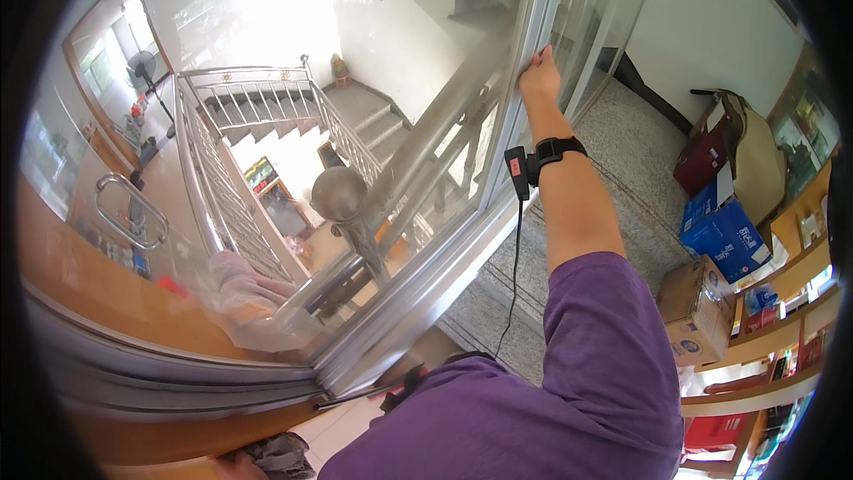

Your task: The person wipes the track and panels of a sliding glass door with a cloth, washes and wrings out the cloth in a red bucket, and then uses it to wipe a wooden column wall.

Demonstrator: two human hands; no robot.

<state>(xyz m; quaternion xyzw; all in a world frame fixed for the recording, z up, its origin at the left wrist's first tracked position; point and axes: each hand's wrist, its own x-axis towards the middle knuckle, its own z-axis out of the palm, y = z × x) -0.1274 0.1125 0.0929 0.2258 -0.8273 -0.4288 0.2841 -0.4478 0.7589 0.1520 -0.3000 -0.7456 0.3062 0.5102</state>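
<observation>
My right hand is raised at arm's length and grips the metal frame of a sliding glass panel, its fingers curled around the edge. A black strap with a small cabled device is on that wrist. At the bottom left edge, partly cut off, my left hand holds a crumpled dark grey cloth. Through the glass, a metal handrail with a round ball finial stands close to the panel. A pale cloth lies over the railing's lower end.
Beyond the glass, stairs with steel railings descend. A glass door has a looped metal handle; a standing fan is farther back. At right, a blue box, a cardboard carton and a dark red bag stand beside wooden shelves.
</observation>
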